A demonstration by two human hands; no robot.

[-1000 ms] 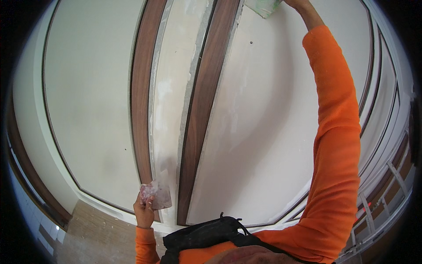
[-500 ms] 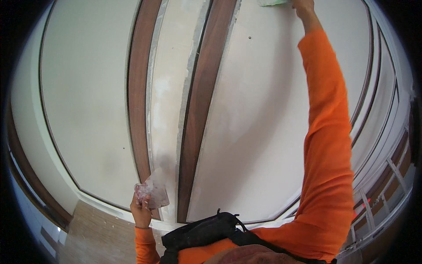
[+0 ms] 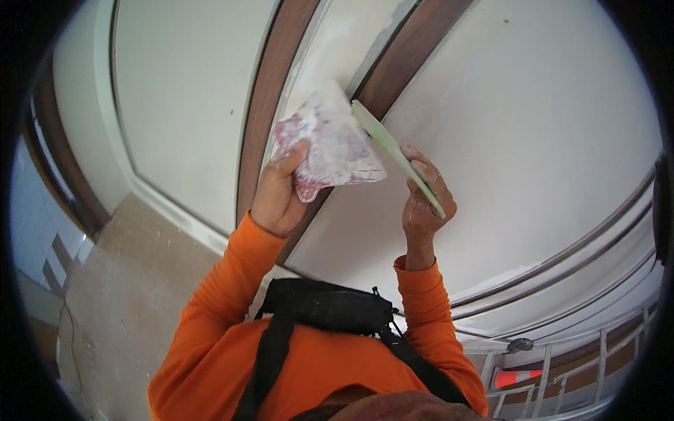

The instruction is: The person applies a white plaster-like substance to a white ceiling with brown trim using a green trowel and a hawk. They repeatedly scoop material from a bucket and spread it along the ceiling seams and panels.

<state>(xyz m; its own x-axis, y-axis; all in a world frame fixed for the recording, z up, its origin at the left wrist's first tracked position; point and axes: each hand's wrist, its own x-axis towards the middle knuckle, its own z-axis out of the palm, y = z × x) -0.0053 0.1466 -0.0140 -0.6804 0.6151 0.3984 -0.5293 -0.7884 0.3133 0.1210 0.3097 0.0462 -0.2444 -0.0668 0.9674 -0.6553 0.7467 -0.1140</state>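
Note:
My left hand (image 3: 279, 193) grips a flat reddish plate (image 3: 340, 144) smeared with white putty, thumb on top of it. The exact kind of plate cannot be told under the smears. In my right hand (image 3: 430, 195) is a pale green putty spreader (image 3: 385, 140), seen nearly edge-on and tilted up to the left. Its far end is close to the plate's upper right edge; whether they touch cannot be told. White smears mark the fingers of my right hand. Behind both hands stands a white wall panel (image 3: 505, 147) with brown wood strips (image 3: 407, 52).
A black bag (image 3: 326, 305) hangs across my chest on straps. At the lower right is a metal ladder (image 3: 602, 365), with an orange and white cone (image 3: 516, 377) by it. The floor (image 3: 133, 309) spreads at the lower left, with a thin cable (image 3: 72, 337) on it.
My right hand has come down from high on the right panel with the green spreader. My left hand has risen with the plate, bringing the two close together. The view has shifted.

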